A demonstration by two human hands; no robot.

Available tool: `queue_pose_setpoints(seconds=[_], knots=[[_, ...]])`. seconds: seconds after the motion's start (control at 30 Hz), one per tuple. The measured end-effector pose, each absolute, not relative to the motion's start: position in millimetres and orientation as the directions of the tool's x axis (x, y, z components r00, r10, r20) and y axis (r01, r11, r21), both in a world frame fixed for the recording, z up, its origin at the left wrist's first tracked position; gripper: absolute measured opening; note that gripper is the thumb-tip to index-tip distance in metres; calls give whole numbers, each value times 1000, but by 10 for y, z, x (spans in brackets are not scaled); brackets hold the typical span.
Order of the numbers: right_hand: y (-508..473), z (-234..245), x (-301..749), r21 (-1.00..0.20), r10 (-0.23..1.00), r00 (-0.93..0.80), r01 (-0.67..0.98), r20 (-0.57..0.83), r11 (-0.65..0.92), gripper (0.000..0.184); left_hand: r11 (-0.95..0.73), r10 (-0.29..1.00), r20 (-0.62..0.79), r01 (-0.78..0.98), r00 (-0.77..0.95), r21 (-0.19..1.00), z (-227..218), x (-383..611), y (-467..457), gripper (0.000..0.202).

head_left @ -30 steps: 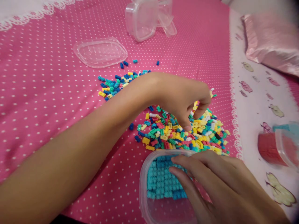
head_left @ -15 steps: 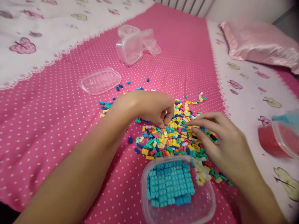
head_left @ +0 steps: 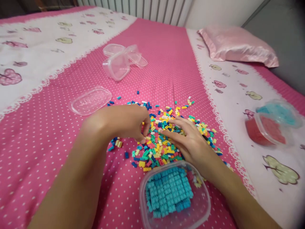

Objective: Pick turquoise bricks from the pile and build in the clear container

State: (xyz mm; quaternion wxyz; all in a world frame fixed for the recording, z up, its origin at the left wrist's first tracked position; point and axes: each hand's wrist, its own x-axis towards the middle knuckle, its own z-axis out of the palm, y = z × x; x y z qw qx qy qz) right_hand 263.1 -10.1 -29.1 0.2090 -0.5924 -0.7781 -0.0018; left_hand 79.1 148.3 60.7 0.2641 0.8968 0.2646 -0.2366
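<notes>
A heap of small toy building bricks [head_left: 154, 149] in yellow, green, blue, red and white lies spread over the pink bedsheet. My left hand [head_left: 131, 122] reaches into the heap's left side, its fingers curled down and closed; whatever they pinch is hidden. Over the right part, my right hand [head_left: 188, 136] has its fingers stretched out and apart, touching the bricks. Nearest me stands a clear plastic tub [head_left: 202, 203], with turquoise bricks [head_left: 169, 190] joined into a block inside it.
Clear containers [head_left: 119, 65] lie farther back, and a clear lid [head_left: 90, 100] rests left of the heap. On the right are a tub of red pieces [head_left: 259, 130] and a tub of blue pieces [head_left: 278, 113]. A pink pillow [head_left: 238, 44] lies at the back right.
The camera view has shifted. My right hand has moved left and farther over the heap, nearer my left hand. My left hand has shifted left across the bricks, fingers still curled.
</notes>
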Motion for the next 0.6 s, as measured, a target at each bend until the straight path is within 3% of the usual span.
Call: queue_pose_setpoints(seconds=[0.17, 0.6], knots=[[-24, -354, 2617, -233, 899, -244, 910, 364, 342, 33, -710, 429, -583, 656, 690, 254, 692, 765, 1420, 21], [-16, -223, 2566, -250, 881, -235, 900, 411, 357, 9, -690, 414, -603, 667, 682, 281, 659, 808, 1453, 32]])
